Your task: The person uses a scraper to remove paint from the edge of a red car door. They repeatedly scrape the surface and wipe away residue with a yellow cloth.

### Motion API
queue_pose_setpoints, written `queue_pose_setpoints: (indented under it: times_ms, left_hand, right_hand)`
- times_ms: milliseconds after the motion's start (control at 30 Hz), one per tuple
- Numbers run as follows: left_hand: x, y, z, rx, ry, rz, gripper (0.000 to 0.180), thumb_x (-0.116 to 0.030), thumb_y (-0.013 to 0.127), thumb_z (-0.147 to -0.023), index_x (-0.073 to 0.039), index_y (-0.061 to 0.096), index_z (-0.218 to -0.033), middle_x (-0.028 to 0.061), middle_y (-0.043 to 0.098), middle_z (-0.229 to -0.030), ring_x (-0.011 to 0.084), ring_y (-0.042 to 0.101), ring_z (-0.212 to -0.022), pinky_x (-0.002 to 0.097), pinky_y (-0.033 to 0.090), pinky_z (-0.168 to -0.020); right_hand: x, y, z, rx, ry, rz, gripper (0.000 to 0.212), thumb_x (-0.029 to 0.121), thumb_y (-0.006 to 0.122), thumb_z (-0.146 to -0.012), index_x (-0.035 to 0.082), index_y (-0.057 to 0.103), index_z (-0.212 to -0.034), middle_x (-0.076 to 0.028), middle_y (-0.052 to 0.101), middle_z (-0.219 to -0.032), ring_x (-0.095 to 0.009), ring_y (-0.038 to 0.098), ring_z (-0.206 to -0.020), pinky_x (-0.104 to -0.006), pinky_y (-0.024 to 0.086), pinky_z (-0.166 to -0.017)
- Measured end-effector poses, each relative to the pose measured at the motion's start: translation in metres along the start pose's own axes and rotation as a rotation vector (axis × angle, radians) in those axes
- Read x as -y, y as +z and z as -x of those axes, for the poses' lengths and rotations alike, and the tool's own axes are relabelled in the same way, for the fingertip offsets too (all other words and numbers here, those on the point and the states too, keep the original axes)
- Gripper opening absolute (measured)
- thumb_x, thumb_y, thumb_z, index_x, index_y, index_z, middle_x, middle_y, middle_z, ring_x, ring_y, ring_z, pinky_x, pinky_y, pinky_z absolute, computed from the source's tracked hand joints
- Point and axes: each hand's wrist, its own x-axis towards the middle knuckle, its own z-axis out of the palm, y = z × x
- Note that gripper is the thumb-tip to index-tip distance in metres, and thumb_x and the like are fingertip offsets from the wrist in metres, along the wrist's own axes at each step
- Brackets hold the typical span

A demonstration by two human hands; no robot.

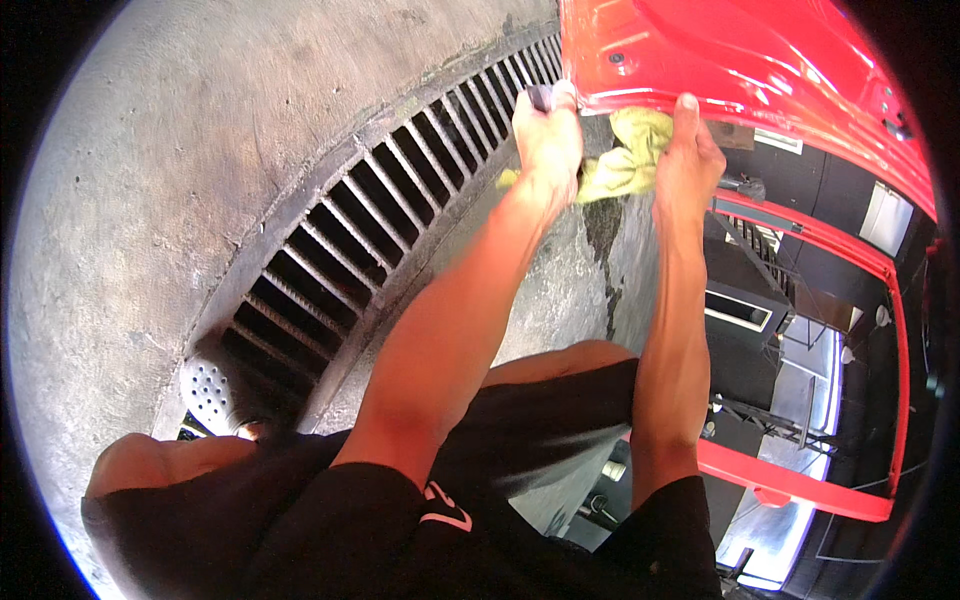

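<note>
A glossy red car door panel [690,50] fills the upper right, its lower edge running above both of my hands. My left hand [548,145] is closed at the panel's left corner, with a small dark piece [540,97] showing between thumb and fingers; its kind I cannot make out. Beside the same edge, further right, my right hand [690,155] is closed with its thumb pointing up against the red metal. A crumpled yellow cloth [630,160] bunches out from the right hand toward the left wrist. The right fingertips are hidden behind the hand and cloth.
A floor drain with a metal grate [375,195] curves across the concrete [190,150] on the left. My light perforated shoe [212,390] rests at its near end. A red frame [903,370] spans the right side, with dark walls and a staircase beyond.
</note>
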Motion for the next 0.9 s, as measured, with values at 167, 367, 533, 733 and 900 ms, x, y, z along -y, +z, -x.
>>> queue_pose_setpoints:
  times_ms: [167,367,533,733,900]
  left_hand:
    - [-0.002,-0.045,-0.007,0.366,0.281,-0.442,0.026,-0.021,0.078,-0.099,-0.005,0.058,-0.101,0.0001,0.064,-0.09,0.0117,0.056,-0.081,0.0313,0.05,-0.075]
    - [-0.052,-0.041,-0.018,0.498,0.377,-0.336,0.035,-0.027,0.082,-0.095,-0.004,0.06,-0.107,0.0022,0.069,-0.093,0.0106,0.061,-0.082,0.0316,0.054,-0.076]
    - [-0.067,-0.045,-0.058,0.749,0.667,-1.017,0.043,-0.04,0.082,-0.095,-0.01,0.066,-0.121,0.0073,0.076,-0.104,0.015,0.07,-0.097,0.0333,0.056,-0.088]
    - [-0.082,-0.03,-0.072,0.678,1.285,-1.192,0.049,-0.056,0.077,-0.092,-0.014,0.068,-0.113,0.0129,0.074,-0.104,0.0362,0.074,-0.09,0.043,0.059,-0.079]
    - [-0.073,-0.054,-0.074,0.64,1.266,-1.153,0.042,-0.047,0.085,-0.089,-0.011,0.07,-0.103,0.011,0.073,-0.091,0.0306,0.073,-0.078,0.0392,0.059,-0.072]
  right_hand:
    - [0.01,-0.001,0.0,0.062,-0.009,-0.031,0.05,0.04,0.059,-0.111,0.0,0.072,-0.083,0.004,0.061,-0.07,-0.005,0.047,-0.063,-0.028,0.04,-0.057]
    - [0.011,-0.001,0.002,0.083,-0.023,-0.052,0.05,0.04,0.06,-0.111,-0.001,0.075,-0.086,-0.001,0.07,-0.073,-0.006,0.057,-0.064,-0.0287,0.048,-0.06]
    - [0.012,-0.001,0.005,0.098,0.046,-0.067,0.049,0.041,0.062,-0.109,0.0,0.077,-0.088,0.0,0.069,-0.071,-0.006,0.056,-0.062,-0.0286,0.047,-0.057]
    - [0.015,-0.004,-0.002,0.076,0.046,-0.052,0.049,0.044,0.063,-0.108,0.002,0.079,-0.09,-0.001,0.07,-0.068,-0.006,0.059,-0.058,-0.028,0.047,-0.054]
    - [0.015,-0.008,0.002,0.142,0.048,-0.038,0.047,0.046,0.067,-0.106,0.002,0.081,-0.097,0.001,0.069,-0.074,-0.003,0.052,-0.059,-0.0248,0.041,-0.053]
